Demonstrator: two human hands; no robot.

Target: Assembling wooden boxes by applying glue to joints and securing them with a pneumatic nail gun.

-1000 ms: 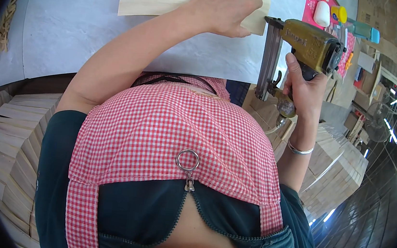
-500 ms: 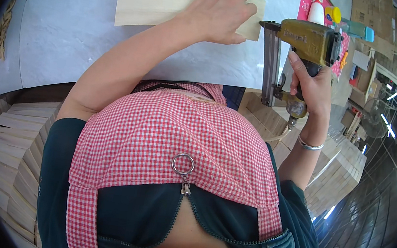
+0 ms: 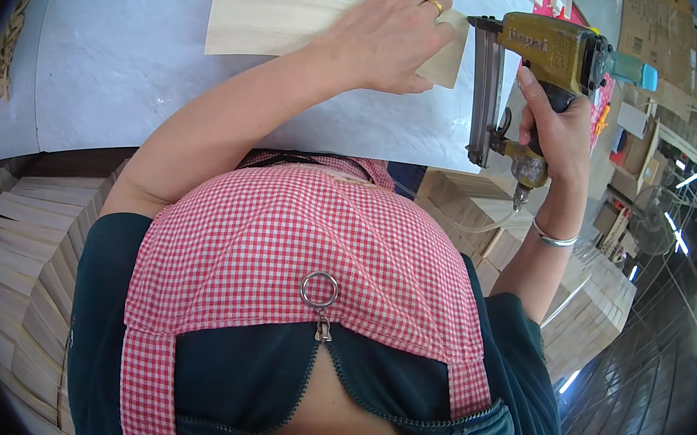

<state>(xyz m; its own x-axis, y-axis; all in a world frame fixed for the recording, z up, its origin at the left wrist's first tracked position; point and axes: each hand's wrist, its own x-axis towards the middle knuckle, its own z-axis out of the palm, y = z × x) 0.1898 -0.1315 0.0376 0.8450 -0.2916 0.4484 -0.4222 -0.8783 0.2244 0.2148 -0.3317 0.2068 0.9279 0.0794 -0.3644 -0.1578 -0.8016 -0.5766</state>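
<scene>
A thin, pale wooden board (image 3: 276, 15) lies across the light-coloured worktable. My left hand (image 3: 397, 40), wearing a ring, rests over the board's right part, its fingers bent at the far edge and its thumb towards the near edge. Wrapped round the grip of a pneumatic nail gun (image 3: 545, 47), worn and brass-coloured, is my right hand (image 3: 558, 125). The gun's nose is by the far part of the board's right end; whether it touches cannot be told. Its long magazine points back towards me, and a pale hose runs from its lower end.
Wood strips (image 3: 0, 53) lie at the table's far left. Stacked wooden pieces stand below on the left (image 3: 29, 269) and the right (image 3: 585, 310). Beyond the gun are a turquoise object (image 3: 636, 71) and cardboard (image 3: 665, 38). A fan (image 3: 654, 216) stands farther right.
The nail gun has moved away from me along the board's right end, towards its far edge. It now hides most of the white bottle and yellow tub. My left hand stays on the board.
</scene>
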